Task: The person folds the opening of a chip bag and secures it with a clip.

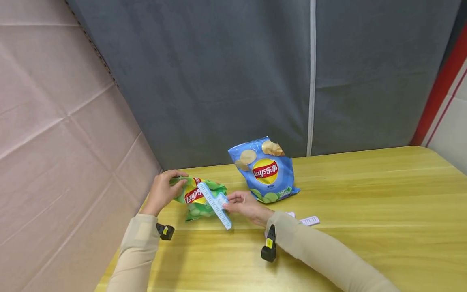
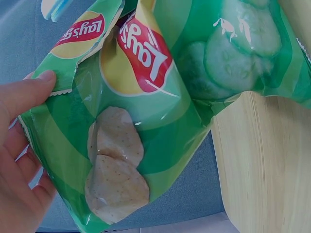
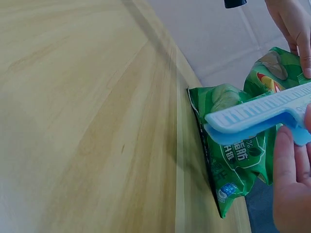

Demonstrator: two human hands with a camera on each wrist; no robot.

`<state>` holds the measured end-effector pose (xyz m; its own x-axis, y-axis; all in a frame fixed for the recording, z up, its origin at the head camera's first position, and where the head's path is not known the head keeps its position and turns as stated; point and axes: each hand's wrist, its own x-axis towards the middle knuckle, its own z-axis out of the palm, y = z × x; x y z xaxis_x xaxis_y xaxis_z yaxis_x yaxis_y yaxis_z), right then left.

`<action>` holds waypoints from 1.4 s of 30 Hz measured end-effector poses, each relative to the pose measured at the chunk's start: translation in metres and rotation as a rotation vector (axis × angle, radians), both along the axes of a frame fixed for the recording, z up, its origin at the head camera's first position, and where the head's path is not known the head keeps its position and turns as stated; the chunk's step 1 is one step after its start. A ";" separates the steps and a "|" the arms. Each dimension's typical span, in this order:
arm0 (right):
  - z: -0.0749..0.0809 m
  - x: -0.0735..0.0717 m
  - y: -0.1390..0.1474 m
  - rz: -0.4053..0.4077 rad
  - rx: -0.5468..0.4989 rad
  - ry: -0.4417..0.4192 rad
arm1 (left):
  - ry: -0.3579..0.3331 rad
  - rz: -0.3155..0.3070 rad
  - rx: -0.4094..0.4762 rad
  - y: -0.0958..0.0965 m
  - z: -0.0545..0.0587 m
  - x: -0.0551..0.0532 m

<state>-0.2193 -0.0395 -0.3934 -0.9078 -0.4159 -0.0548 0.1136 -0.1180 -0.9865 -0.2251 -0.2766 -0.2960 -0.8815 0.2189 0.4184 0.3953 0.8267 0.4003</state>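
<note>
The green Lay's chip bag [image 1: 197, 211] stands on the table at the left, its top folded over. My left hand [image 1: 162, 191] pinches the folded top corner between thumb and fingers, as the left wrist view shows with the thumb [image 2: 43, 83] on the fold. In my right hand [image 1: 249, 207] is a light-blue bag clip [image 1: 214, 205], pinched by its handle. The clip's long bar slants in front of the green bag. In the right wrist view the clip [image 3: 262, 109] overlaps the bag; whether they touch, I cannot tell.
A blue Lay's chip bag [image 1: 266, 170] stands upright behind my right hand. A pale purple clip [image 1: 310, 220] lies on the wooden table [image 1: 365, 202], partly hidden by my right forearm. Grey curtain [image 1: 233, 81] hangs behind the table; a pale cloth wall [image 1: 65, 162] borders the left.
</note>
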 end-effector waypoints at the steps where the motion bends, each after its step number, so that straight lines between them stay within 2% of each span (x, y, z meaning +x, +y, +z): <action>1: 0.000 0.000 0.000 -0.018 -0.002 0.011 | -0.001 0.001 0.000 0.000 0.000 0.000; 10: 0.000 -0.001 0.000 -0.148 -0.028 0.092 | -0.015 0.004 0.003 0.000 0.000 0.001; 17: 0.002 0.000 -0.001 -0.172 -0.007 0.116 | -0.038 0.012 0.010 0.001 -0.001 0.001; 23: 0.007 0.000 -0.001 -0.192 0.026 0.181 | -0.038 0.021 0.009 0.001 -0.001 0.000; 29: 0.024 0.009 0.004 -0.238 0.057 0.294 | -0.017 -0.014 0.020 0.001 -0.001 0.001; 33: 0.036 0.013 0.005 -0.277 0.082 0.418 | -0.007 -0.029 0.024 0.001 -0.001 0.000; 39: 0.019 -0.007 0.003 -0.350 0.103 0.611 | 0.009 -0.027 0.017 0.000 -0.003 -0.002; 41: 0.015 -0.012 0.002 -0.366 0.115 0.650 | 0.009 -0.027 0.017 0.000 -0.003 -0.001; 42: 0.019 -0.010 0.003 -0.367 0.117 0.655 | 0.010 -0.028 0.017 -0.001 -0.003 -0.001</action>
